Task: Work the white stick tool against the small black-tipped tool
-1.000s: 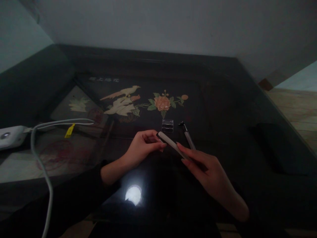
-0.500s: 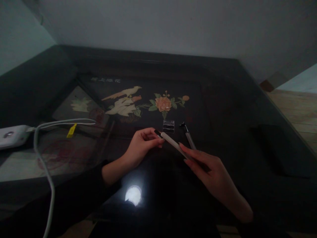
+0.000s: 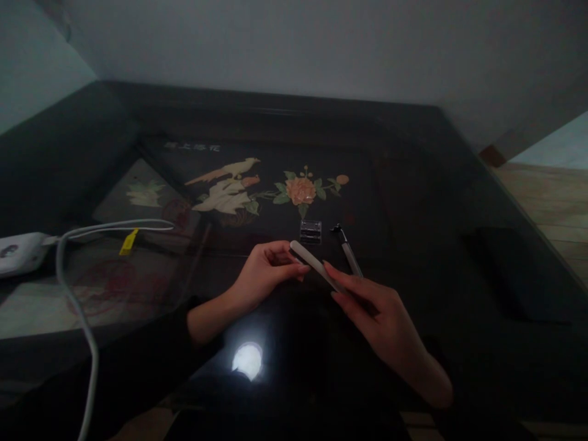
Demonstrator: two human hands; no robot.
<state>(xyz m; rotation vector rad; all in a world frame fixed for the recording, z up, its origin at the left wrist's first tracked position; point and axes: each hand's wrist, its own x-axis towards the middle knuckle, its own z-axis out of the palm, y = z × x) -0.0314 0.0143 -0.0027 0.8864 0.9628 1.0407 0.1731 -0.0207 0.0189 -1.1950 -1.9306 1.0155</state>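
Observation:
My left hand [image 3: 264,269] pinches a small dark piece between thumb and fingertips; the piece is mostly hidden, so its kind cannot be told. My right hand [image 3: 381,315] grips a pale flat stick [image 3: 315,263] with a rounded end, like a nail file. The tip of that stick lies over the dark piece at my left fingertips; whether they touch is unclear. Just beyond the hands, a silver handle with a black forked head, like a razor handle [image 3: 350,254], lies on the table. Left of it sits a small clear case [image 3: 311,233] with dark bars inside.
The glossy black table [image 3: 413,184] carries a bird-and-flower picture. A white device [image 3: 21,254] with a grey cable [image 3: 87,318] and yellow tag [image 3: 129,242] is at the left. At the right lies a dark flat object [image 3: 519,275]. A wall borders the far edge.
The pale stick slid back toward my right hand's side half a second ago, baring the dark piece, and now lies over it again. My right hand has shifted left; my left keeps its pinch.

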